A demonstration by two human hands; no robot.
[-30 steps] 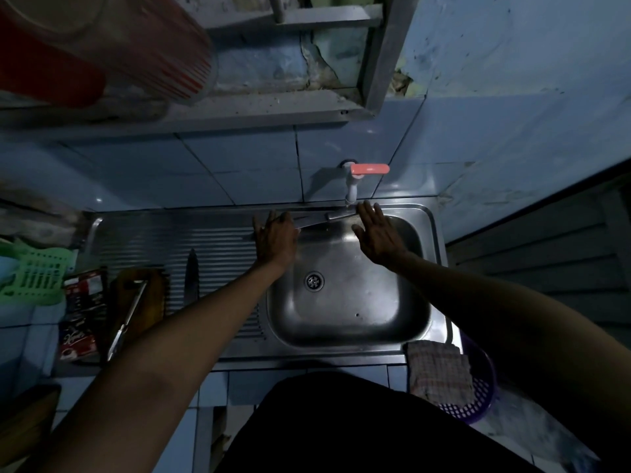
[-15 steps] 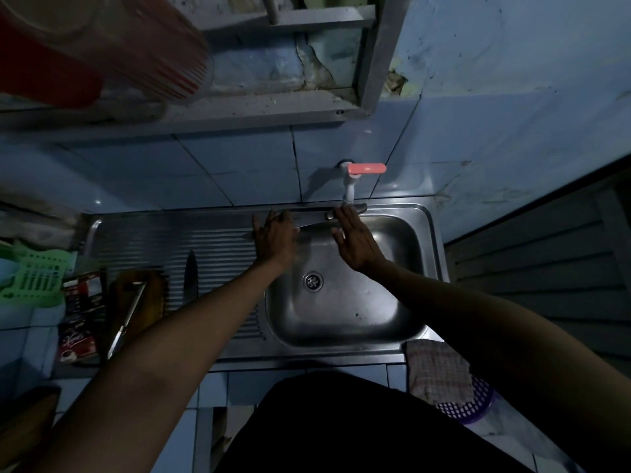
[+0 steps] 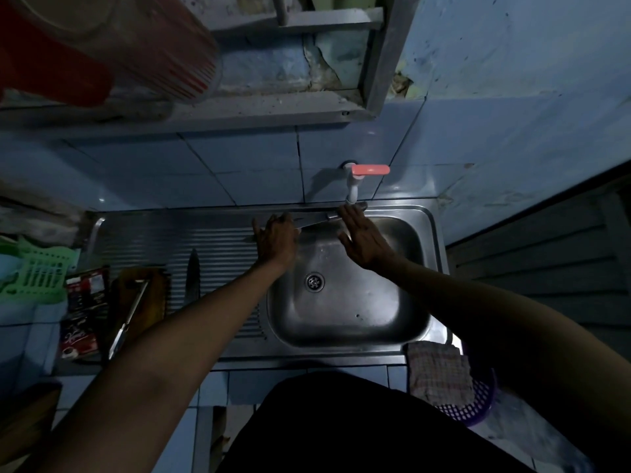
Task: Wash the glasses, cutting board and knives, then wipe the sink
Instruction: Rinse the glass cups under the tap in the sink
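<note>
Both hands reach over the back edge of the steel sink (image 3: 423, 268), under the tap (image 3: 353, 186) with its pink lever. The left hand (image 3: 275, 238) curls round one end of a long knife (image 3: 314, 220) that lies along the sink's back rim; whether that end is the handle cannot be told in the dim light. The right hand (image 3: 363, 240) is flat, fingers (image 3: 350, 216) straight, laid against the knife's other end just below the tap's spout. The basin beneath them shows only its drain (image 3: 314, 281).

On the ribbed draining board (image 3: 218, 244) to the left, a second knife (image 3: 192, 278) lies with its dark blade pointing away from the person, apart from the hands. Beside it, at the left end of the surface, a wooden cutting board (image 3: 155, 302) carries a third, pale-bladed knife (image 3: 128, 319) across it. Next to the board lie dark printed sachets (image 3: 83, 312), and further left a green plastic basket (image 3: 37, 271).

At the sink's near right corner a checked cloth (image 3: 438, 377) hangs over a purple perforated basket (image 3: 478, 404). Above, a grey shelf (image 3: 239, 110) on the blue tiled wall holds a red-striped container (image 3: 160, 46), blurred, close to the camera.
</note>
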